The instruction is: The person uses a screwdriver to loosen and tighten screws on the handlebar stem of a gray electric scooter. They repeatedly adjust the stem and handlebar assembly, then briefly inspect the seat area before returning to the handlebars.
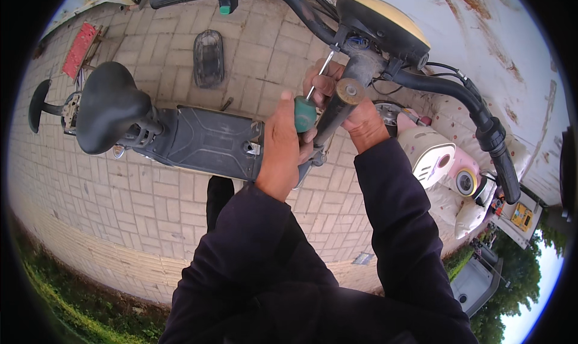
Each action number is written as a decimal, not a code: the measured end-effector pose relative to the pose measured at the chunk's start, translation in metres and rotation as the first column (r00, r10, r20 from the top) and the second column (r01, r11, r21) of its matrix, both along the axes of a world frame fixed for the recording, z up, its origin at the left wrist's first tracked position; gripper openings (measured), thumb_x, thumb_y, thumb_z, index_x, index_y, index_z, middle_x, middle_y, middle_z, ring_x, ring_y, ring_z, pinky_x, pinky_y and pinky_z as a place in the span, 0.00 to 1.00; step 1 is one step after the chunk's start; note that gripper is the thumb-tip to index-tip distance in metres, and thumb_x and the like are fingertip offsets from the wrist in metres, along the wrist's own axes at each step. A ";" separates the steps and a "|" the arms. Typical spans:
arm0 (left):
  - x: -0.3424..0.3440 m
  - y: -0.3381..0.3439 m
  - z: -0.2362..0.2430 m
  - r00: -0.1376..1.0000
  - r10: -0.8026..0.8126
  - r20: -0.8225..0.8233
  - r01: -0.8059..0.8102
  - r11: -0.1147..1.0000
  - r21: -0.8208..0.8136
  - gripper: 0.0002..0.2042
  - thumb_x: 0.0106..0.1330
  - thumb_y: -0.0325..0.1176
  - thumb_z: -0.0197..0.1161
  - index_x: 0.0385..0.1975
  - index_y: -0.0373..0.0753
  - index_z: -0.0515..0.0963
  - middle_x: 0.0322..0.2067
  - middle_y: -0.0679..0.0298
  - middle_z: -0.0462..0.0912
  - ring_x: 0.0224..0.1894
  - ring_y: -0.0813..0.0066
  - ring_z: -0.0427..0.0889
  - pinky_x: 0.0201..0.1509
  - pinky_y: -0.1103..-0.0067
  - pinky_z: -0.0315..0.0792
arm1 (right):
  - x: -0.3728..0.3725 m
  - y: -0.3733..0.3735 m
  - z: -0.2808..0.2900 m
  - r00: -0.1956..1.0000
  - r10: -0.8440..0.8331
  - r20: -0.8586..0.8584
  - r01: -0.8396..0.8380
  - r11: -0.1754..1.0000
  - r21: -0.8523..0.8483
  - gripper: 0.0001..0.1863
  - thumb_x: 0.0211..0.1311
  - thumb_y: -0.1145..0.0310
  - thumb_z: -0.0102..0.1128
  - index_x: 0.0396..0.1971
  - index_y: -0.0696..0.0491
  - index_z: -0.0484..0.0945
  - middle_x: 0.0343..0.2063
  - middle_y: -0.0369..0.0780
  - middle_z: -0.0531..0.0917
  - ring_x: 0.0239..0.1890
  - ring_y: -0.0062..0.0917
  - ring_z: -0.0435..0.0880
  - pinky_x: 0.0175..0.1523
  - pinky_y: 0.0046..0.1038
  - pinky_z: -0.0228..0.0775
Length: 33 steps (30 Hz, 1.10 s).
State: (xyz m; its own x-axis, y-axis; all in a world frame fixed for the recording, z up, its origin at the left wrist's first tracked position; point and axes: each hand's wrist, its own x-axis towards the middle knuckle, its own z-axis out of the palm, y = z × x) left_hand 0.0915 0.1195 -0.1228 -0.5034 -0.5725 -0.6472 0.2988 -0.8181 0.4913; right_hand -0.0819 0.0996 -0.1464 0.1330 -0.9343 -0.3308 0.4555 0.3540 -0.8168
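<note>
My left hand [282, 136] is closed round the green handle of a screwdriver [305, 115], thumb pointing up along it. The metal shaft slants up to a clamp under the handlebar [295, 9] of a small electric scooter. Reaching round the far side of the steering stem [338, 112], my right hand [365, 120] has its fingers curled at the screwdriver's shaft; the stem hides its palm. The stem's round top end faces up. Above it sits the headlight housing [385, 28], dark with a pale yellow shell, and wires show beneath it.
The scooter's black footboard [211, 139] and saddle [114, 106] stretch left. A dark oblong cover [209, 58] lies on the brick paving [156, 205]. A rusty white panel [475, 31] stands at right, beside a pink and white object [439, 160]. A red board [78, 50] lies far left.
</note>
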 end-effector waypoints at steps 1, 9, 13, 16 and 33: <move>0.006 -0.006 -0.004 0.993 -0.067 -0.096 0.077 0.991 0.108 0.30 0.76 0.63 0.40 0.41 0.39 0.74 0.20 0.68 0.69 0.13 0.83 0.57 0.17 0.83 0.50 | 0.000 0.000 -0.001 0.999 0.014 0.032 -0.013 1.000 -0.022 0.12 0.65 0.62 0.71 0.31 0.51 0.77 0.26 0.32 0.77 0.25 0.14 0.71 0.29 0.20 0.62; 0.014 -0.017 -0.004 0.978 -0.042 -0.204 0.075 0.985 0.157 0.28 0.76 0.62 0.42 0.41 0.39 0.73 0.21 0.68 0.70 0.13 0.83 0.58 0.17 0.84 0.52 | 0.000 0.001 0.006 1.000 -0.006 0.000 0.006 0.998 0.066 0.12 0.65 0.63 0.71 0.31 0.53 0.77 0.25 0.32 0.76 0.26 0.13 0.70 0.29 0.19 0.61; -0.006 0.012 0.007 0.984 0.172 0.047 -0.165 0.979 -0.116 0.25 0.77 0.60 0.46 0.42 0.40 0.71 0.25 0.68 0.71 0.16 0.84 0.60 0.18 0.84 0.51 | 0.002 0.000 0.004 0.998 -0.012 -0.066 0.017 0.997 0.072 0.11 0.65 0.64 0.70 0.31 0.53 0.77 0.24 0.31 0.75 0.26 0.14 0.69 0.29 0.19 0.61; -0.001 0.009 0.003 0.996 0.085 0.033 -0.083 0.995 -0.059 0.26 0.76 0.61 0.45 0.38 0.41 0.70 0.23 0.68 0.69 0.16 0.84 0.60 0.18 0.83 0.51 | 0.002 -0.001 0.002 1.000 -0.004 -0.016 0.003 1.000 -0.027 0.11 0.65 0.64 0.70 0.33 0.53 0.78 0.24 0.31 0.74 0.25 0.15 0.69 0.29 0.19 0.60; 0.030 -0.031 -0.015 0.951 -0.234 -0.204 0.238 0.971 -0.003 0.25 0.76 0.57 0.45 0.41 0.39 0.74 0.23 0.68 0.70 0.15 0.83 0.58 0.20 0.83 0.53 | -0.007 -0.009 -0.014 0.973 -0.154 0.172 0.151 0.988 0.033 0.07 0.65 0.71 0.70 0.37 0.53 0.79 0.30 0.38 0.84 0.28 0.23 0.82 0.32 0.24 0.73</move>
